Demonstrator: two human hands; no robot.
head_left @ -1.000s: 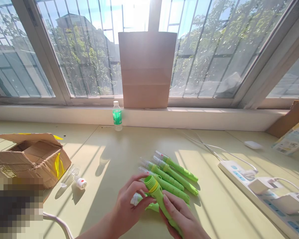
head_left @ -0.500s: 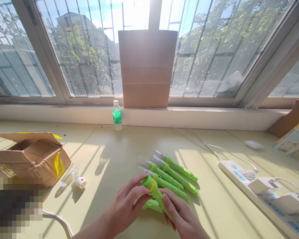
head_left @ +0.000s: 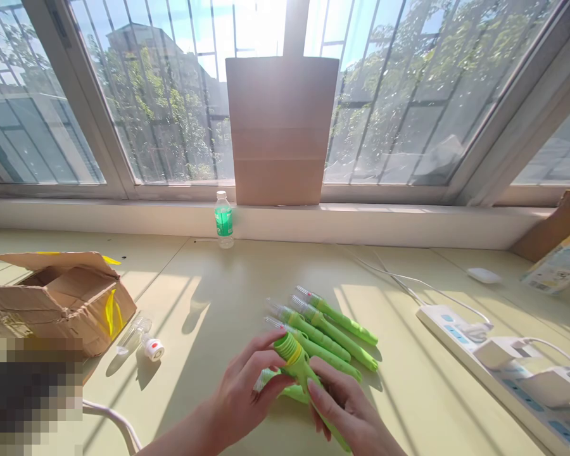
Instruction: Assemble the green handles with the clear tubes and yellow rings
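In my right hand (head_left: 344,405) is a green plastic tube (head_left: 304,375), gripped around its body and tilted with its open threaded end up and to the left. A yellow ring (head_left: 293,358) circles the tube just below the thread. My left hand (head_left: 247,389) has its fingertips and thumb at the neck, beside the thread and ring; part of its contact is hidden. Just beyond my hands, several green tubes (head_left: 335,326) with clear tips lie side by side. Another green tube (head_left: 292,394) lies partly hidden beneath my hands.
To the left sit an opened cardboard box (head_left: 92,316), a clear plastic piece (head_left: 135,332) and a white cap-like part (head_left: 152,348) with a red dot. A green-labelled bottle (head_left: 224,221) stands by the sill. A power strip (head_left: 449,326) with plugs and cables is at right.
The green tube has shifted slightly to the right and down, and the right hand's grip on it has moved a little. The left hand stays at the threaded end.
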